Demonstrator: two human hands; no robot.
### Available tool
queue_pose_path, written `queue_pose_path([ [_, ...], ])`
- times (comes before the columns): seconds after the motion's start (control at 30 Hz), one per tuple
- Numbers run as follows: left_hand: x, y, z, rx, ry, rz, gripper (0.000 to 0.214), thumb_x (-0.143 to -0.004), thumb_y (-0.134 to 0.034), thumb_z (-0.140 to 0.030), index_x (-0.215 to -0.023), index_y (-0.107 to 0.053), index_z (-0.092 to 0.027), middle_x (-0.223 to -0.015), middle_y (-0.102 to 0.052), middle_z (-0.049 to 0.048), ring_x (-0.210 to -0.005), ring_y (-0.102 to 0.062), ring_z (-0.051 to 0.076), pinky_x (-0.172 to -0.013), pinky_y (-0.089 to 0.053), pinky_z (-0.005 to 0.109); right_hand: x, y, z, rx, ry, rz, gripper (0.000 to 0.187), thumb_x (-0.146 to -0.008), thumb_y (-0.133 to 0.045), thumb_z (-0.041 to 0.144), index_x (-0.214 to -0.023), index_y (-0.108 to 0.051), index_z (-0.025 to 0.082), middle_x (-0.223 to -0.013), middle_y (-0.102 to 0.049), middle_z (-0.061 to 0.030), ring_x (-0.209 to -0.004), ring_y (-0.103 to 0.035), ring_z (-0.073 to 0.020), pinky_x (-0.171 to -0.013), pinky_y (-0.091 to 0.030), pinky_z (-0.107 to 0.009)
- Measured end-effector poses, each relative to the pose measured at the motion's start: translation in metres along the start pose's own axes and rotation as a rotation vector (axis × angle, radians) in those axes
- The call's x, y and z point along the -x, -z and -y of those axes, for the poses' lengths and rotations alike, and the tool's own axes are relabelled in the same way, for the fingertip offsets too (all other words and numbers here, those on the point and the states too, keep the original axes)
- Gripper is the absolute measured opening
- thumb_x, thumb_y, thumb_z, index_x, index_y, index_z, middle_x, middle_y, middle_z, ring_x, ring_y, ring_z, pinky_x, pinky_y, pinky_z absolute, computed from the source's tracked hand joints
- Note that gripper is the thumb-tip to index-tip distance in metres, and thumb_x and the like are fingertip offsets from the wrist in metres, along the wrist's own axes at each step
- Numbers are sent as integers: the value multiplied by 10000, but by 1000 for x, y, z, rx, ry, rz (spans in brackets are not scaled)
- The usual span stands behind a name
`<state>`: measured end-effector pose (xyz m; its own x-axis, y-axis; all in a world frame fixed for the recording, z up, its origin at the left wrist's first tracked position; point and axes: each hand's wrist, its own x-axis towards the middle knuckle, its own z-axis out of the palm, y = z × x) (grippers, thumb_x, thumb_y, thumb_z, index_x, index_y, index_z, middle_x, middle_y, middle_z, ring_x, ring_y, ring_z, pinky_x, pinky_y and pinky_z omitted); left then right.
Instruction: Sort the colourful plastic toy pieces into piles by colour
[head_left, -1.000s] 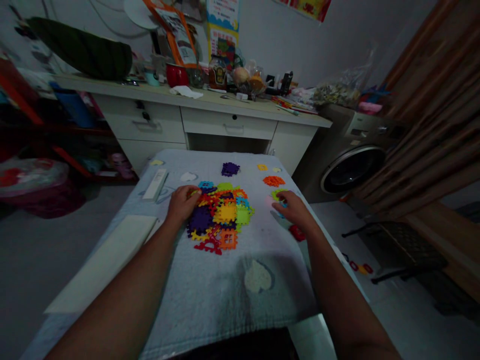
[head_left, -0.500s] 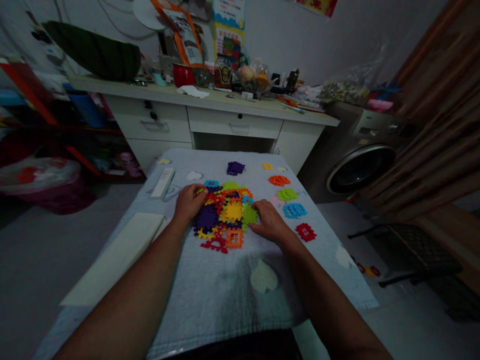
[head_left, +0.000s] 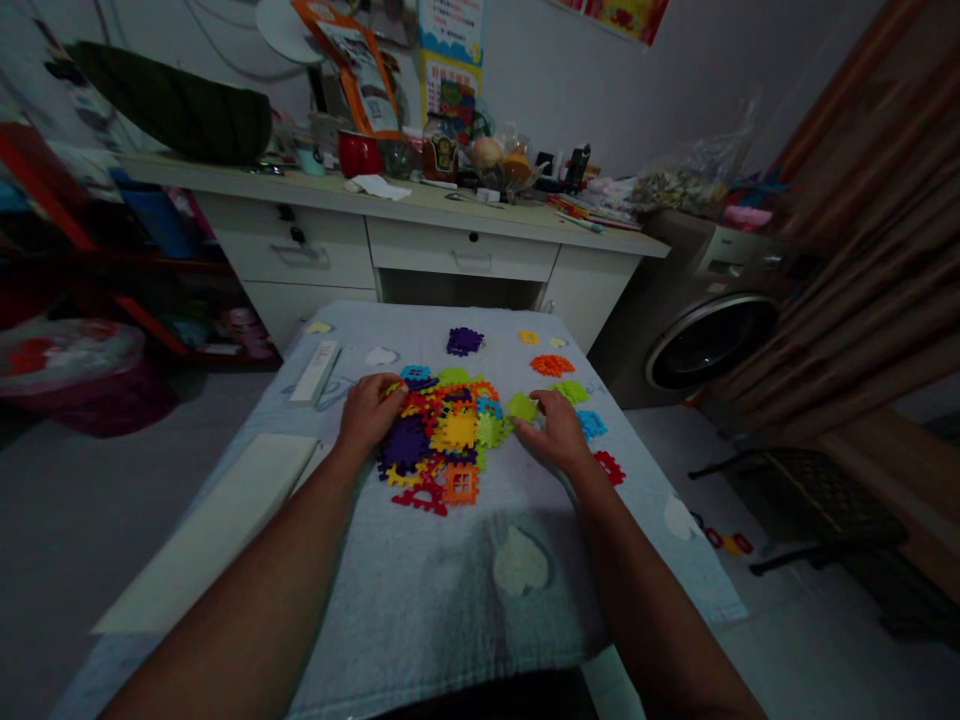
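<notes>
Mixed pile of toothed pieces (head_left: 454, 432): on table (head_left: 420, 600), between left hand (head_left: 369, 412) and right hand (head_left: 559, 428), hands apart. Right: clamped on 1 green piece (head_left: 522, 407), toward table's right edge. Left: at pile's left side, grip cannot be told. 1 purple stack (head_left: 465, 341): near far edge.

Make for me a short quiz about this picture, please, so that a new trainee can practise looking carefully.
1. What colour is the toothed piece in the right hand?
a) purple b) lime green c) orange

2. True or false: the red piece near the right wrist lies closer to the person than the separate orange heap.

3. Fill in the gap: as the picture shows it, the left hand is at the ____ side of the mixed pile.

Key: 1 b; 2 true; 3 left.
</notes>
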<state>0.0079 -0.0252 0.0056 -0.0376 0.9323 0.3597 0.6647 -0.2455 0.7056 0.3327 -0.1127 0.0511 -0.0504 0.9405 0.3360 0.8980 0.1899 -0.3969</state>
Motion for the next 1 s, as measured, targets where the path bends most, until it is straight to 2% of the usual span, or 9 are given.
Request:
queue_pose_path([
  [0.1,0,0,-1,-1,-2,9,330,-812,-523,-476,-976,-662,-226,-1028,-676,72,-1016,-600,261,-904,-460,393,-14,16,-27,105,-157,0,482,-808,-653,481,-1166,-581,167,-1054,-636,-119,-943,-588,-247,-859,-445,-373],
  [0.23,1,2,-3,-7,0,21,342,-812,-517,-476,-981,-661,-216,-1050,-675,80,-1015,-600,266,-912,-455,403,-34,39,-69,251,-377,24,329,-836,-631,471,-999,-648,185,-987,-659,-104,-918,-613,-228,-784,-438,-316],
  [0.37,1,3,-3,-11,0,22,337,-813,-513,-472,-980,-659,-218,-1060,-672,82,-1019,-599,269,-924,-452,408,-44,44,-99,248,-514,5,314,-844,-626,489,-933,-665,191,-952,-686,-98,-874,-635,-207,-731,-433,-282],
  [0.53,0,2,-2,-23,4,23,336,-807,-520,-472,-982,-657,-221,-1045,-669,83,-1016,-599,275,-914,-457,407,-46,34,-110,213,-577,20,365,-851,-604,522,-946,-683,178,-980,-703,-120,-887,-653,-218,-727,-432,-287],
  [0.67,0,1,-1,-21,-8,29,355,-811,-505,-481,-992,-654,-215,-1049,-668,78,-1028,-596,265,-928,-454,396,-45,32,-112,187,-598,-2,426,-905,-505,536,-941,-700,159,-966,-703,-140,-900,-654,-234,-739,-435,-303],
  [0.77,0,1,0,-19,-11,31,360,-813,-501,-486,-986,-655,-210,-1044,-670,76,-1029,-596,263,-930,-454,392,-44,36,-108,170,-559,-103,411,-933,-455,477,-939,-701,148,-947,-692,-142,-888,-641,-234,-759,-437,-311],
  [0.87,-1,1,-1,-18,-8,31,360,-814,-503,-495,-983,-654,-214,-1037,-671,74,-1023,-598,263,-921,-459,392,-44,37,-91,105,-390,-178,337,-915,-484,414,-937,-684,144,-968,-669,-131,-871,-616,-218,-780,-439,-310],
  [0.93,-1,0,-1,-20,-3,29,356,-817,-504,-496,-982,-651,-218,-1037,-671,72,-1025,-598,261,-924,-459,393,-45,33,-71,9,-212,-105,267,-890,-524,378,-928,-661,152,-942,-655,-101,-848,-597,-200,-776,-440,-306],
  [1.0,-1,0,-2,-25,6,24,347,-816,-508,-488,-986,-650,-221,-1039,-670,69,-1031,-596,260,-930,-457,394,-43,25,-47,-98,-33,63,207,-856,-581,353,-915,-640,163,-903,-638,-66,-831,-582,-184,-768,-441,-299],
])
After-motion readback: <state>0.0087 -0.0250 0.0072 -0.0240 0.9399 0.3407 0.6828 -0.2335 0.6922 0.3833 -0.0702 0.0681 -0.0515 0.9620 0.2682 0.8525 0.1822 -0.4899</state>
